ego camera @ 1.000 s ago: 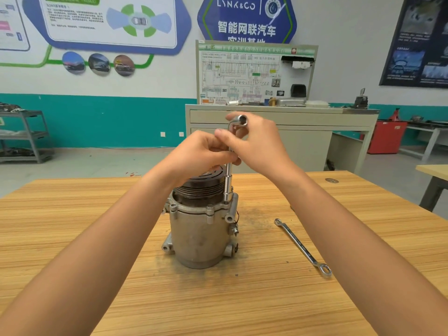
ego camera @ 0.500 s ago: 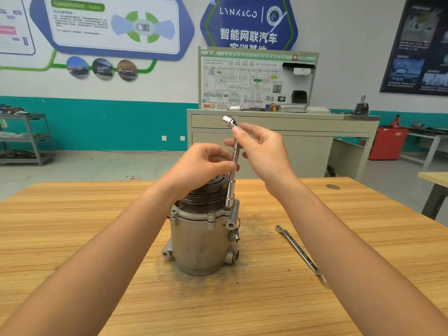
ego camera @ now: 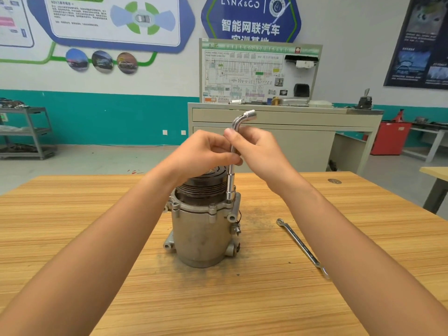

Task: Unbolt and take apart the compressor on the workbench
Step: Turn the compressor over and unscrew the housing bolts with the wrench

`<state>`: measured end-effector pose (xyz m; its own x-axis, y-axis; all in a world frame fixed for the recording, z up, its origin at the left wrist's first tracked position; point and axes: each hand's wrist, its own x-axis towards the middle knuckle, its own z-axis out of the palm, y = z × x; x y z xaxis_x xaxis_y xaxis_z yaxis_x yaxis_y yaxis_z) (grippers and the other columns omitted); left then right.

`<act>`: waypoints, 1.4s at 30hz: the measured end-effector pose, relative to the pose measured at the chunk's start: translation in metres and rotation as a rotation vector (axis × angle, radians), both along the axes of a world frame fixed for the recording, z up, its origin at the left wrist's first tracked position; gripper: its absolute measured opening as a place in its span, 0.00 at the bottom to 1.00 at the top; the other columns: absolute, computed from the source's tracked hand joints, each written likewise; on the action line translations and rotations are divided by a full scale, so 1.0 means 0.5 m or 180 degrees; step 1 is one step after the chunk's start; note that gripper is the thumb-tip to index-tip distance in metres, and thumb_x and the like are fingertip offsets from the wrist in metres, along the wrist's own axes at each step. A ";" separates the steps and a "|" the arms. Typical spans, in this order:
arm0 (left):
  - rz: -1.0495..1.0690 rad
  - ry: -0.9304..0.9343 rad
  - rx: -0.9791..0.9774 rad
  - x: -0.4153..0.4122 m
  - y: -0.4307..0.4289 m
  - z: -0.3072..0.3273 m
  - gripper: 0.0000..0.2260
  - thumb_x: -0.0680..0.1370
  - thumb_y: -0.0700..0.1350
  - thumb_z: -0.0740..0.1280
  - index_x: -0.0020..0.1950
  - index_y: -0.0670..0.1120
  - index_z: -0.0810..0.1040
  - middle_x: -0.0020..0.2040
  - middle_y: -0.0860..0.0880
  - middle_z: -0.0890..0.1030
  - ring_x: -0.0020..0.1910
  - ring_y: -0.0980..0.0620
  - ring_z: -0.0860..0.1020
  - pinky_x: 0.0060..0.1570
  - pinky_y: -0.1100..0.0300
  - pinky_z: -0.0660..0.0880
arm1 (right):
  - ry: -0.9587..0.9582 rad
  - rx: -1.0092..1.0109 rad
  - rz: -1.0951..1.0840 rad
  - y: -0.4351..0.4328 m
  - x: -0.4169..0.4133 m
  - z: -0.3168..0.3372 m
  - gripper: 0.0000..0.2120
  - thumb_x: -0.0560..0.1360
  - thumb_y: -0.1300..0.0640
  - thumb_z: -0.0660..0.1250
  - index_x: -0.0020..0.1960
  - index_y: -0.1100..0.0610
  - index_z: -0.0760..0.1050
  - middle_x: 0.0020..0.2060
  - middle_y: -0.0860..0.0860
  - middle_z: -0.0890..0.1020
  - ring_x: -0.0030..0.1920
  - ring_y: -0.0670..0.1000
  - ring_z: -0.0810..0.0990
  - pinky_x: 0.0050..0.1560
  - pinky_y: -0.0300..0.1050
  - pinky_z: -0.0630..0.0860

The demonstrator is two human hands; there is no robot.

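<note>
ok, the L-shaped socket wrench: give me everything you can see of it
The L-shaped socket wrench looks like bright chromed metal, with a slim round shaft, a bend near the top and a socket at each end. It stands nearly upright. Its lower socket sits on the right rim of the compressor flange and hides whatever is under it. The upper socket points right. The left hand and right hand both pinch the shaft below the bend.

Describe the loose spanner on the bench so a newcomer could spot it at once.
On the wooden workbench, look right of the upright grey compressor. The ring spanner lies flat on the wood there, held by nobody. Unlike the bent socket wrench standing on the compressor's flange, it is straight and slim.
</note>
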<state>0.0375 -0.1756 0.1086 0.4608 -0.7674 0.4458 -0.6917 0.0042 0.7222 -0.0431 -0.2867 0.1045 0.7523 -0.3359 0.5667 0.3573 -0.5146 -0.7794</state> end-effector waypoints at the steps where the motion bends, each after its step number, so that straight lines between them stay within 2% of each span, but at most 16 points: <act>1: 0.0126 -0.0087 -0.0119 -0.002 -0.005 -0.002 0.05 0.73 0.41 0.72 0.48 0.44 0.84 0.42 0.49 0.85 0.43 0.59 0.81 0.47 0.65 0.75 | -0.0116 0.0108 -0.0129 0.002 0.000 -0.007 0.07 0.75 0.54 0.66 0.39 0.50 0.75 0.34 0.44 0.81 0.36 0.38 0.79 0.35 0.29 0.73; 5: 0.0276 -0.0220 -0.0206 -0.010 -0.018 -0.013 0.06 0.73 0.44 0.71 0.47 0.44 0.82 0.42 0.42 0.81 0.40 0.53 0.75 0.42 0.61 0.72 | -0.0561 0.0204 -0.0585 0.007 0.001 -0.020 0.09 0.72 0.56 0.70 0.34 0.50 0.74 0.33 0.46 0.80 0.36 0.42 0.79 0.38 0.33 0.75; 7: 0.0109 -0.0067 -0.0135 -0.010 -0.018 -0.016 0.02 0.75 0.43 0.69 0.44 0.50 0.81 0.43 0.46 0.82 0.42 0.56 0.76 0.46 0.63 0.73 | -0.0586 0.0085 -0.0663 0.011 -0.001 -0.017 0.09 0.72 0.57 0.70 0.34 0.50 0.74 0.32 0.44 0.80 0.37 0.42 0.78 0.40 0.34 0.75; 8: 0.0119 -0.0076 -0.0160 -0.008 -0.019 -0.017 0.06 0.76 0.42 0.68 0.42 0.52 0.80 0.40 0.51 0.83 0.40 0.59 0.77 0.45 0.65 0.73 | -0.0584 -0.0011 -0.0730 0.012 -0.001 -0.015 0.08 0.72 0.56 0.70 0.35 0.51 0.74 0.34 0.45 0.80 0.40 0.43 0.79 0.42 0.36 0.75; 11: 0.0326 -0.0236 -0.0257 -0.006 -0.022 -0.018 0.12 0.75 0.38 0.68 0.36 0.54 0.77 0.29 0.60 0.79 0.32 0.68 0.77 0.34 0.76 0.69 | -0.0512 -0.0424 -0.1011 0.012 -0.001 -0.013 0.07 0.70 0.54 0.72 0.41 0.54 0.75 0.39 0.47 0.80 0.46 0.45 0.79 0.49 0.39 0.75; 15: -0.0025 -0.0090 -0.0136 -0.011 -0.017 -0.017 0.10 0.78 0.38 0.65 0.42 0.52 0.78 0.37 0.59 0.82 0.37 0.69 0.78 0.39 0.77 0.70 | -0.0417 -0.0697 -0.1166 0.011 -0.009 -0.007 0.07 0.71 0.54 0.72 0.44 0.57 0.80 0.40 0.47 0.80 0.47 0.47 0.79 0.49 0.50 0.77; 19: -0.0333 0.0045 0.0251 0.002 -0.001 -0.008 0.11 0.79 0.36 0.62 0.46 0.51 0.79 0.42 0.57 0.84 0.46 0.63 0.81 0.46 0.73 0.73 | -0.0428 -0.0755 -0.1102 0.006 -0.015 -0.003 0.06 0.73 0.56 0.69 0.45 0.57 0.81 0.38 0.45 0.80 0.41 0.45 0.79 0.47 0.44 0.77; 22: -0.0071 -0.0110 0.0030 0.000 0.001 -0.008 0.09 0.76 0.37 0.67 0.42 0.51 0.80 0.35 0.60 0.83 0.38 0.67 0.80 0.40 0.75 0.71 | -0.0328 -0.0557 -0.0902 0.007 -0.011 -0.006 0.07 0.74 0.56 0.67 0.49 0.57 0.81 0.39 0.43 0.80 0.42 0.43 0.78 0.45 0.35 0.75; 24: 0.0236 -0.0418 -0.0205 -0.006 -0.009 -0.014 0.08 0.73 0.40 0.70 0.37 0.52 0.79 0.30 0.59 0.81 0.33 0.66 0.76 0.36 0.72 0.71 | -0.0379 -0.0544 -0.0910 0.009 -0.005 -0.009 0.09 0.73 0.54 0.69 0.49 0.58 0.80 0.42 0.46 0.82 0.46 0.44 0.79 0.49 0.36 0.74; 27: 0.0436 -0.0564 -0.0265 -0.011 -0.019 -0.019 0.05 0.72 0.42 0.70 0.37 0.50 0.77 0.35 0.53 0.82 0.37 0.59 0.78 0.40 0.62 0.74 | -0.0444 -0.0515 -0.0895 0.012 0.001 -0.008 0.03 0.71 0.56 0.70 0.42 0.55 0.79 0.37 0.44 0.81 0.42 0.43 0.79 0.46 0.36 0.73; 30: -0.0239 0.0191 0.0019 -0.008 -0.009 -0.015 0.08 0.77 0.38 0.65 0.46 0.51 0.80 0.42 0.55 0.84 0.44 0.63 0.80 0.46 0.67 0.77 | -0.0345 -0.0221 -0.0566 0.003 0.002 -0.008 0.07 0.73 0.58 0.69 0.37 0.49 0.77 0.32 0.40 0.79 0.35 0.40 0.78 0.39 0.40 0.75; 32: -0.0377 0.0442 0.0151 0.001 -0.001 -0.015 0.10 0.78 0.35 0.63 0.50 0.49 0.80 0.45 0.54 0.85 0.47 0.60 0.81 0.51 0.67 0.77 | -0.0221 0.0011 -0.0286 -0.002 -0.001 -0.006 0.09 0.75 0.58 0.67 0.37 0.48 0.77 0.27 0.40 0.79 0.28 0.39 0.76 0.31 0.37 0.73; 35: -0.0001 0.0275 -0.0016 0.003 -0.003 -0.018 0.06 0.76 0.36 0.68 0.48 0.46 0.81 0.42 0.51 0.85 0.41 0.61 0.81 0.48 0.67 0.77 | -0.0094 -0.0033 -0.0186 -0.002 -0.002 -0.007 0.09 0.76 0.55 0.65 0.37 0.48 0.77 0.28 0.42 0.80 0.30 0.39 0.77 0.31 0.32 0.72; 37: 0.0212 0.0122 -0.0186 -0.003 -0.010 -0.023 0.05 0.73 0.38 0.71 0.49 0.40 0.81 0.44 0.44 0.84 0.39 0.59 0.79 0.45 0.63 0.77 | -0.0199 -0.0088 -0.0419 0.000 0.002 -0.010 0.07 0.73 0.53 0.68 0.37 0.49 0.77 0.34 0.45 0.82 0.38 0.43 0.80 0.38 0.36 0.76; 39: 0.0304 -0.0009 -0.0291 -0.009 -0.017 -0.028 0.08 0.73 0.39 0.71 0.50 0.37 0.80 0.46 0.39 0.83 0.41 0.55 0.78 0.48 0.57 0.77 | -0.0355 -0.0094 -0.0603 0.001 0.007 -0.011 0.07 0.72 0.54 0.70 0.35 0.51 0.77 0.34 0.47 0.82 0.38 0.45 0.80 0.41 0.39 0.76; 42: -0.0011 0.0064 -0.0032 -0.008 -0.014 -0.028 0.06 0.77 0.37 0.66 0.51 0.45 0.80 0.47 0.47 0.84 0.46 0.60 0.80 0.50 0.64 0.77 | -0.0263 0.0004 -0.0265 0.001 0.005 -0.006 0.08 0.74 0.57 0.68 0.37 0.49 0.78 0.31 0.43 0.80 0.32 0.39 0.78 0.33 0.34 0.73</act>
